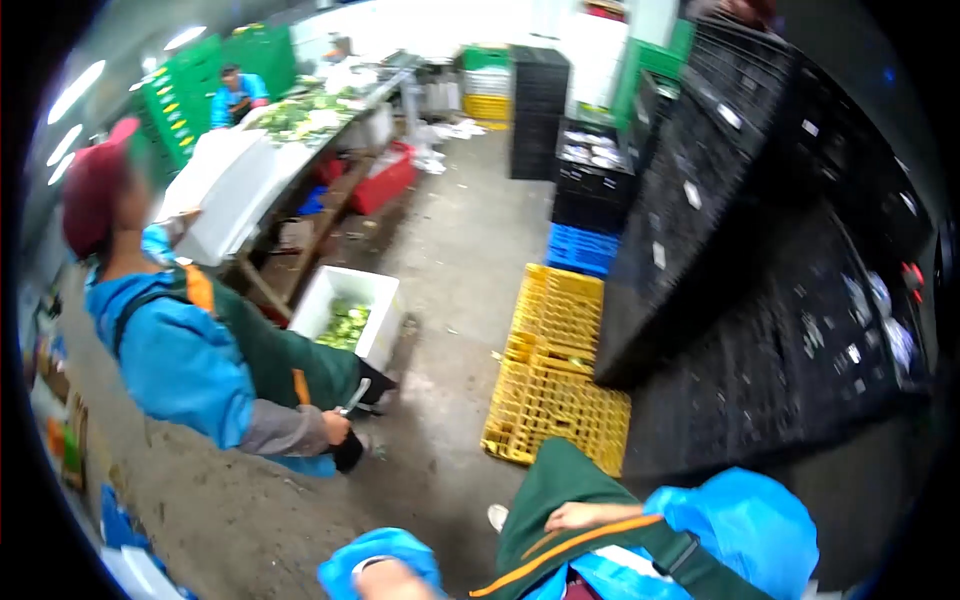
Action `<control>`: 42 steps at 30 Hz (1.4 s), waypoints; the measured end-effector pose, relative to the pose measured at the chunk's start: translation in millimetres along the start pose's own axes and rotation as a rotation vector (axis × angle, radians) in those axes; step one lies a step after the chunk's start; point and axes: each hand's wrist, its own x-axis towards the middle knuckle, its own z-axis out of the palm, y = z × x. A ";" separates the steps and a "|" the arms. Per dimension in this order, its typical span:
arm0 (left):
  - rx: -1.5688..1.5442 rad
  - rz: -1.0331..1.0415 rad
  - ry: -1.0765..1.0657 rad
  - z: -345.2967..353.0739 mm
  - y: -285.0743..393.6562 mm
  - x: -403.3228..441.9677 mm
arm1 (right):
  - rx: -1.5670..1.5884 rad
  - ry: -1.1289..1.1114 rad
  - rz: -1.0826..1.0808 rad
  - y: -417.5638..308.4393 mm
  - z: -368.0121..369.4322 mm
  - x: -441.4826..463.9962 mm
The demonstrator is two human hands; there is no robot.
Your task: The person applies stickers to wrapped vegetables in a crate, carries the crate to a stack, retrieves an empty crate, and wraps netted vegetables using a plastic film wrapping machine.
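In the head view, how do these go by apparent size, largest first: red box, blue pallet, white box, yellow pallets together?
1. Yellow pallets together
2. White box
3. Blue pallet and red box: too alike to rank

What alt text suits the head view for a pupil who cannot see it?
The wearer's bare right hand lies over their dark green apron. To the left stands a blue-sleeved person in a dark red cap, beside a white rectangular box of green produce; ahead are yellow slatted plastic pallets, with tall stacks of black plastic crates to the right.
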 end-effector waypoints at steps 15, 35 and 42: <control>0.662 -0.630 -0.037 -128.6 -180.3 308.0 | 0.903 0.375 0.003 -112.2 -322.2 108.6; 1.328 -0.316 -0.379 -124.1 -76.5 676.8 | 1.481 0.807 -0.379 -275.2 -626.7 79.9; 1.155 -0.541 -0.299 -287.2 -63.7 819.5 | 1.537 0.962 -0.665 -327.5 -765.5 210.2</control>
